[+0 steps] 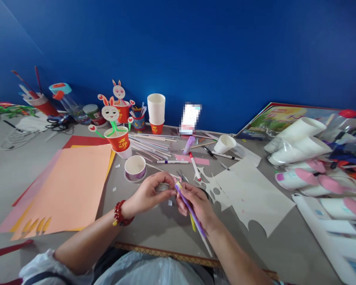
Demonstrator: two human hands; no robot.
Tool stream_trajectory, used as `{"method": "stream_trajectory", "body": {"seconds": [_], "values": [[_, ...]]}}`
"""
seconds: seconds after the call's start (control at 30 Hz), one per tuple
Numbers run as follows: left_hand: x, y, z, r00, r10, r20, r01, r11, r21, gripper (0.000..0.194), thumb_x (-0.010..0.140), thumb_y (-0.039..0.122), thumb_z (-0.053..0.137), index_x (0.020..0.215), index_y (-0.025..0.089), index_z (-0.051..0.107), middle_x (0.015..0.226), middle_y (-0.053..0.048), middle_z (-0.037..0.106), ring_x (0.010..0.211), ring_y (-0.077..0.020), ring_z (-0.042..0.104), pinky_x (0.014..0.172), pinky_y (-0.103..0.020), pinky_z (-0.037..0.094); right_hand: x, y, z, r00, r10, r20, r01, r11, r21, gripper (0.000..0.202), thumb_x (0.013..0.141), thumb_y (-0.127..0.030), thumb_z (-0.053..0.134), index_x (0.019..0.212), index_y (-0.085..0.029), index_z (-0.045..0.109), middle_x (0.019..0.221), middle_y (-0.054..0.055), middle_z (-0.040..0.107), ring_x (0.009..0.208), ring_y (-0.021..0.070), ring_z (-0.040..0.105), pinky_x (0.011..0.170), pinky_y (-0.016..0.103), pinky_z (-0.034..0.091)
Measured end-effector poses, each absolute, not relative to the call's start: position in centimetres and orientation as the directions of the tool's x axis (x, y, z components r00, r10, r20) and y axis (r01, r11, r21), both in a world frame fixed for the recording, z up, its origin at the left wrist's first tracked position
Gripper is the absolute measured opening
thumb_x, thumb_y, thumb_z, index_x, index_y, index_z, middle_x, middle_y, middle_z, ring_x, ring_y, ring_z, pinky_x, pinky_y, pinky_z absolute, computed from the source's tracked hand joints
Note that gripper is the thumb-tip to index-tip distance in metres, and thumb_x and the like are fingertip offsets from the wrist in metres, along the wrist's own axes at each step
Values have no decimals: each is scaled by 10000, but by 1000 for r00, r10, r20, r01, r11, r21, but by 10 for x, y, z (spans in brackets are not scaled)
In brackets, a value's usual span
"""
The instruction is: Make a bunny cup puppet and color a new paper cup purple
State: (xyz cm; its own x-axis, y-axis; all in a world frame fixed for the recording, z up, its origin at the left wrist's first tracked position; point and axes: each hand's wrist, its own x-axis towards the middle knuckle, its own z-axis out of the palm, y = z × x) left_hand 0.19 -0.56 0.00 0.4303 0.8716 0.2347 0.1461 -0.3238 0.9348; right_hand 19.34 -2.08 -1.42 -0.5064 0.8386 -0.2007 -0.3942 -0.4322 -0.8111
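Observation:
My left hand (156,192) is closed, fingers curled around a small greyish roll (163,187) that looks like tape. Its thumb and fingertips meet close to my right hand (195,200). That hand grips a slim purple stick (192,211) with a yellowish upper end and a pale lower end, slanting down towards me. A yellow strip (192,223) shows beneath the right hand. Just beyond the fingertips, scissor-like blades (182,175) lie partly hidden. A paper cup with a purple pattern (135,168) stands beyond my left hand.
Coloured paper sheets (71,182) lie at left. Two rabbit-decorated red cups (117,138) (124,113) stand behind them. Pale sticks (151,147), a red-capped marker (195,166) and a glue stick (189,145) lie beyond my hands. Cut white paper (249,190) and bagged white cups (299,140) are at right.

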Motion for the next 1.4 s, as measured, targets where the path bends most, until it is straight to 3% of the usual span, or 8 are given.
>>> {"method": "stream_trajectory", "body": {"seconds": [0.13,0.6,0.87,1.17,1.3,1.4], "values": [[1,-5,-2,420,859,293,159,-387,908,110,932,276,641,963,174,617,995,-71,655,965,-193,620,892,-312,476,194,-21,-12,-523,837,-159,-415,-413,-811,339,897,-465,704,761,-177,588,486,-70,489,377,51,396,403,181,340],[6,-7,-6,369,825,428,60,-481,875,54,950,166,600,964,178,651,935,-68,679,889,-174,635,825,-308,492,197,-20,-15,-461,862,-208,-348,-392,-852,413,754,-470,836,726,-183,541,554,-64,529,424,45,449,413,154,347],[4,-9,-5,394,806,441,-11,-476,879,93,952,148,570,967,172,659,948,-82,680,926,-190,631,854,-330,494,198,-20,-11,-459,862,-216,-293,-376,-879,445,728,-478,852,687,-186,519,553,-52,556,436,56,479,418,154,365],[5,-10,-5,362,832,420,73,-474,877,69,951,195,576,938,173,640,903,-75,679,867,-186,631,808,-318,496,198,-20,-13,-463,861,-211,-284,-370,-884,446,718,-478,858,696,-185,522,523,-55,558,418,51,454,417,154,344],[3,-13,-9,325,863,387,120,-444,888,86,932,198,619,1017,185,615,955,-70,662,906,-187,626,827,-315,499,199,-21,-11,-479,853,-206,-311,-384,-869,449,727,-484,850,695,-187,515,526,-59,542,413,47,438,416,162,335],[3,-14,-12,310,834,457,49,-494,868,178,925,154,624,1093,206,590,1014,-73,653,985,-199,625,894,-348,505,199,-21,-10,-458,864,-209,-328,-383,-863,457,707,-489,862,699,-190,517,526,-58,540,420,55,445,422,168,345]]}}
